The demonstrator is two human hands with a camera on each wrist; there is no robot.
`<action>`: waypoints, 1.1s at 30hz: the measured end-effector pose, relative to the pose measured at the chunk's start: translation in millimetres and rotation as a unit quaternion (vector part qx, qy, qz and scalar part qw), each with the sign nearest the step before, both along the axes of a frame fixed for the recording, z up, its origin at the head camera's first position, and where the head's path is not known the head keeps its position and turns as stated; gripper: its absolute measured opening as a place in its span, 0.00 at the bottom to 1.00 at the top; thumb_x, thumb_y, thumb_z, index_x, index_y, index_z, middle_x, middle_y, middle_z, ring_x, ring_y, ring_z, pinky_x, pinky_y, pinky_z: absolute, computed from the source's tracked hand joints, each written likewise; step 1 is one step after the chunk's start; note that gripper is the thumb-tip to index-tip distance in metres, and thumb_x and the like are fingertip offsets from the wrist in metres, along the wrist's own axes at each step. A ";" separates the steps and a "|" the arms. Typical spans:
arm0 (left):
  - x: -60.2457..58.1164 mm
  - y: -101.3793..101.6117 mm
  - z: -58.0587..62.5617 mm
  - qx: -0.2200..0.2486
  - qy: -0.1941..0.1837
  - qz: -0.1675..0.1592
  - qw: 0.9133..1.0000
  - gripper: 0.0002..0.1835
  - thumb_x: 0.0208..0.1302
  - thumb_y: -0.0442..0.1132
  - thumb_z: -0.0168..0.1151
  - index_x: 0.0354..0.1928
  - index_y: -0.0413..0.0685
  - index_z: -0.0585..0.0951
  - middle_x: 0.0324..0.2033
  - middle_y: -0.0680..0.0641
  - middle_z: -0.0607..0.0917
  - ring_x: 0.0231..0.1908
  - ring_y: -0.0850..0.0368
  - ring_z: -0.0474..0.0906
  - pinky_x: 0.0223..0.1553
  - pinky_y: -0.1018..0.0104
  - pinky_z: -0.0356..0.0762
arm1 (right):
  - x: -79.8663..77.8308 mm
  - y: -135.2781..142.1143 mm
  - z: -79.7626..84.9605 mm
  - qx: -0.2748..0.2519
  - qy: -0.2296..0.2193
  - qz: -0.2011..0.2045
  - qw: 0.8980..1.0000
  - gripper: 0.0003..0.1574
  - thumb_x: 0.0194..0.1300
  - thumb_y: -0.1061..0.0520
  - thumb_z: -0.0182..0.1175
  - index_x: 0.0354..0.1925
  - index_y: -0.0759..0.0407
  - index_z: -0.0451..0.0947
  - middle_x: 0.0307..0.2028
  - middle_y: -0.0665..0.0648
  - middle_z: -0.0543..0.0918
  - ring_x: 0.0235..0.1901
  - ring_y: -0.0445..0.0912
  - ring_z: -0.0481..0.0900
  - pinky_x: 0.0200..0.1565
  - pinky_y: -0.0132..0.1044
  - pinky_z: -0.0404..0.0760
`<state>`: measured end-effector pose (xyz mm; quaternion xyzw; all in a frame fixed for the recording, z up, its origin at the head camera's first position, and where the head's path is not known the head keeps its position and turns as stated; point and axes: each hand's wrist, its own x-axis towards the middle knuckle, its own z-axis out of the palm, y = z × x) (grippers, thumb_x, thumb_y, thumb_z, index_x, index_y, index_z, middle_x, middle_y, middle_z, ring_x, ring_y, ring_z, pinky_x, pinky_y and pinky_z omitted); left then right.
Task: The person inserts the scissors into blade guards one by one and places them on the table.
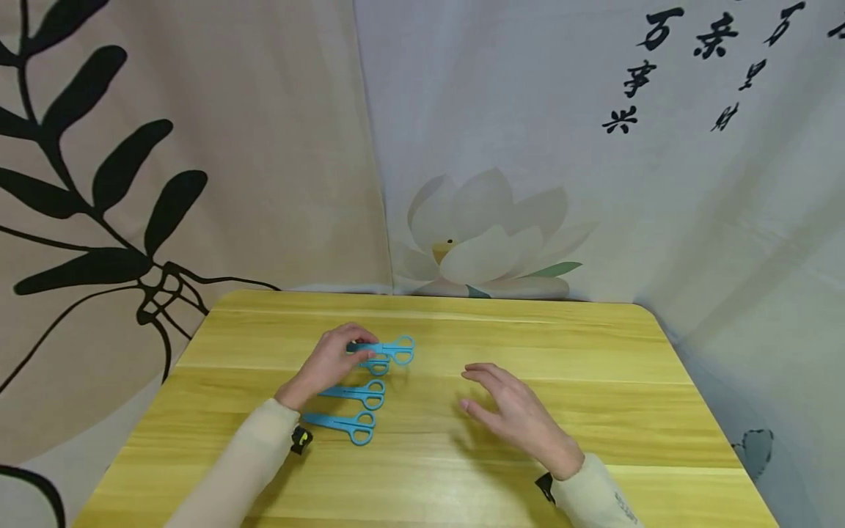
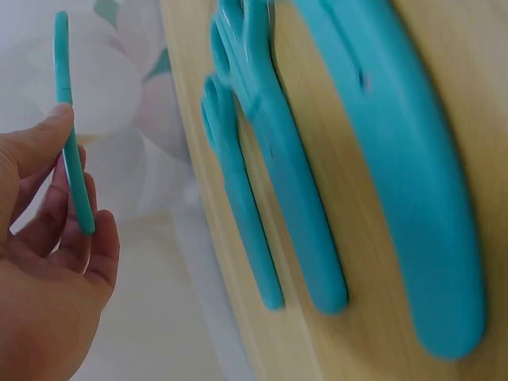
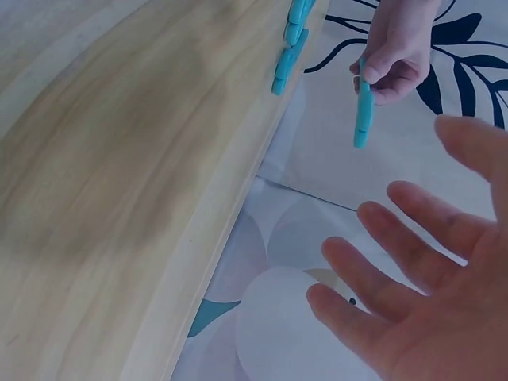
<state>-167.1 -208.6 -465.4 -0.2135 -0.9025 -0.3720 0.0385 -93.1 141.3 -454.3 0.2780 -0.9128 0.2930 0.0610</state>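
My left hand point(image 1: 335, 359) pinches a pair of blue scissors point(image 2: 78, 181) by the blade end between thumb and fingers, with the handle loops pointing right. In the left wrist view these scissors are held up off the table. Below the hand lie three more blue scissors in a column: the far pair point(image 1: 376, 364), partly hidden under the held one, the middle pair point(image 1: 350, 391) and the near pair point(image 1: 337, 422). Their loops face right. To the right, my right hand point(image 1: 518, 418) hovers over the table with fingers spread, holding nothing.
The wooden table point(image 1: 594, 352) has rounded far corners. Behind it hangs a curtain point(image 1: 277, 147) printed with dark leaves, a lotus and characters. Dark straps sit at both wrists, by the pale sleeves point(image 1: 247, 458).
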 end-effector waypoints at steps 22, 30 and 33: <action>-66.7 -33.9 -24.3 -0.002 -0.107 0.001 0.994 0.08 0.69 0.35 0.70 0.48 0.48 0.88 0.46 0.49 0.86 0.47 0.52 0.80 0.53 0.50 0.78 | -2.8 1.3 -4.7 0.014 0.004 0.006 1.000 0.26 0.71 0.48 0.67 0.61 0.58 0.80 0.62 0.54 0.81 0.60 0.52 0.81 0.58 0.51 0.81; -75.5 -36.5 -33.7 -0.005 -0.125 0.015 0.992 0.08 0.69 0.34 0.69 0.48 0.44 0.88 0.46 0.46 0.86 0.48 0.49 0.81 0.54 0.48 0.79 | -3.9 1.1 -4.1 0.018 0.001 0.009 1.000 0.26 0.72 0.46 0.66 0.62 0.57 0.79 0.62 0.53 0.80 0.60 0.51 0.80 0.58 0.50 0.82; -78.4 -38.6 -37.8 -0.010 -0.128 0.020 0.991 0.08 0.69 0.33 0.69 0.48 0.43 0.88 0.47 0.45 0.86 0.49 0.48 0.81 0.55 0.47 0.79 | -4.2 0.9 -3.4 0.020 -0.002 0.008 1.000 0.27 0.72 0.46 0.66 0.62 0.57 0.79 0.63 0.53 0.80 0.61 0.51 0.80 0.58 0.50 0.82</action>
